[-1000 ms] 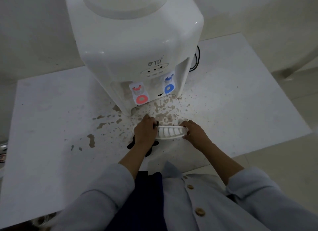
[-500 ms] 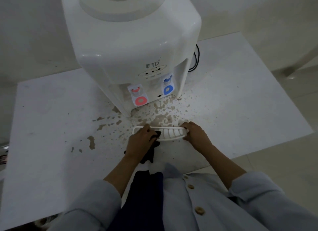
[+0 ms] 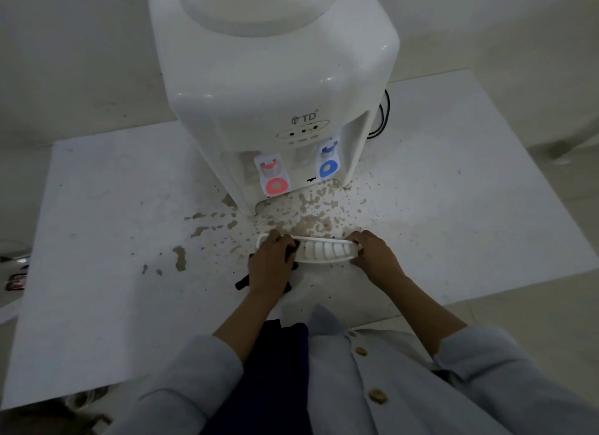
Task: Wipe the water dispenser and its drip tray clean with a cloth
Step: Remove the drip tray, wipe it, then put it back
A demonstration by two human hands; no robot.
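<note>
A white water dispenser (image 3: 272, 87) with a red tap and a blue tap stands at the back of the white table (image 3: 97, 272). Its slotted white drip tray (image 3: 324, 250) is out of the dispenser and held just above the table in front of it. My right hand (image 3: 372, 256) grips the tray's right end. My left hand (image 3: 270, 266) holds a dark cloth (image 3: 241, 284) against the tray's left part, with cloth ends sticking out under the hand.
Brown splashes and spots (image 3: 308, 220) cover the table in front of the dispenser and to its left. A black cable (image 3: 382, 117) runs behind the dispenser on the right. Small objects (image 3: 16, 280) lie off the table's left edge.
My left hand with the cloth has slid a little back and forth along the tray's left part. The right hand has kept its hold on the tray's right end.
</note>
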